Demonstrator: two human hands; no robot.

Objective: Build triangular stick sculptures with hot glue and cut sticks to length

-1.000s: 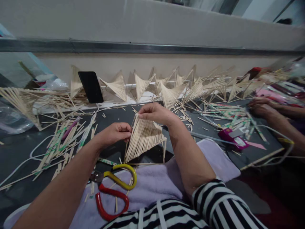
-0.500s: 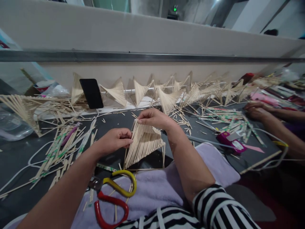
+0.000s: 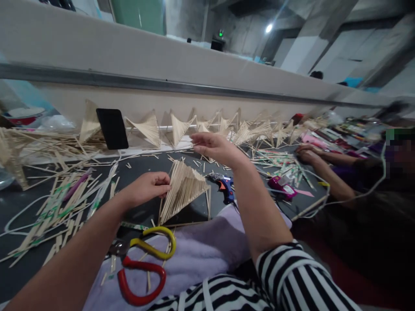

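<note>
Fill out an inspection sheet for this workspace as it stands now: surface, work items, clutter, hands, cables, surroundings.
Surface: dark tabletop, lilac cloth at the near edge.
Work items: stick structure standing in front of the person; blue glue gun right of it; red-and-yellow-handled scissors on the near side.
Clutter: loose sticks at left, more at right; dark phone propped at the back.
Hands: left hand at the structure's left edge, grip unclear; right hand raised, nothing seen held.
Cables: white cable at left, another at right.
Surroundings: low partition behind; another person's hands at right.
</note>
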